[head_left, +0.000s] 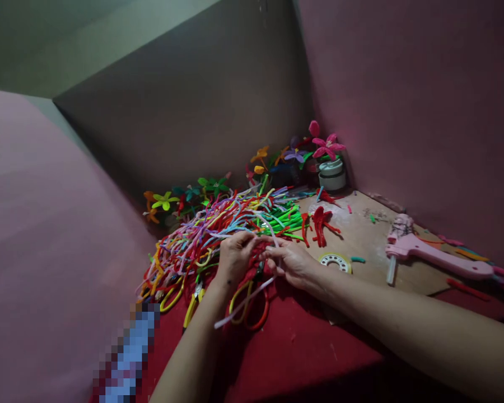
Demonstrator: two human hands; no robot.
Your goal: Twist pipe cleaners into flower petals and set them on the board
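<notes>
Both hands meet over the red mat: the left hand (234, 256) and right hand (292, 262) pinch one white pipe cleaner (243, 303), whose long axis trails down and leftward from the grip, the heap of coloured pipe cleaners (218, 229) just beyond.

Two bare hands working a pale pipe cleaner over a heap of coloured ones.

Left hand (234, 254) and right hand (292, 262) pinching the white pipe cleaner (246, 302), its free end trailing below the fingers. Heap of pipe cleaners (218, 224) just beyond the fingertips; scissors (252, 305) beneath them; pink glue gun (432, 257) well apart, right of the fingers.
</notes>
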